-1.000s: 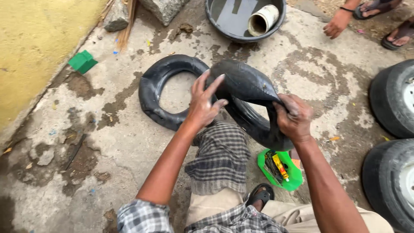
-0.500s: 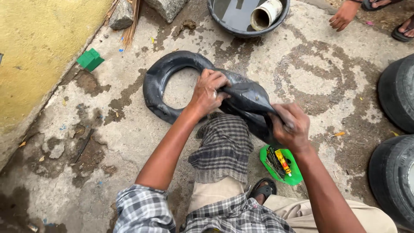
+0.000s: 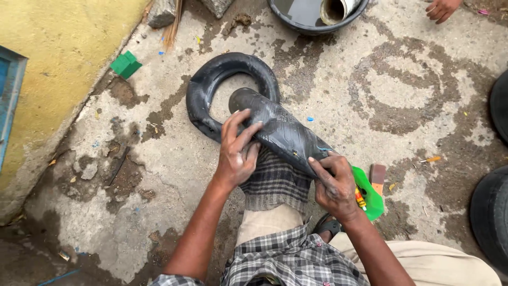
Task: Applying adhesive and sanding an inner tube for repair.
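Observation:
A black rubber inner tube (image 3: 211, 85) lies on the wet concrete, part of it folded flat over a checked cloth (image 3: 275, 182) on my knee. My left hand (image 3: 237, 151) presses down on the flattened part of the tube, fingers spread. The lower end of that fold is pinched by my right hand (image 3: 333, 185). A green plastic lid (image 3: 370, 198) with a small tube of glue sits just right of my right hand.
A dark basin (image 3: 317, 24) of water with a pale pipe in it stands at the top. Another person's hand (image 3: 442, 9) is at the top right. Tyres (image 3: 492, 217) stand at the right edge. A green block (image 3: 126, 64) lies near the yellow wall. A small brown block (image 3: 377, 177) lies beside the lid.
The tube section has been laid flatter across my knee. My left hand slid down onto it, and my right hand shifted to the fold's lower end. The view moved closer.

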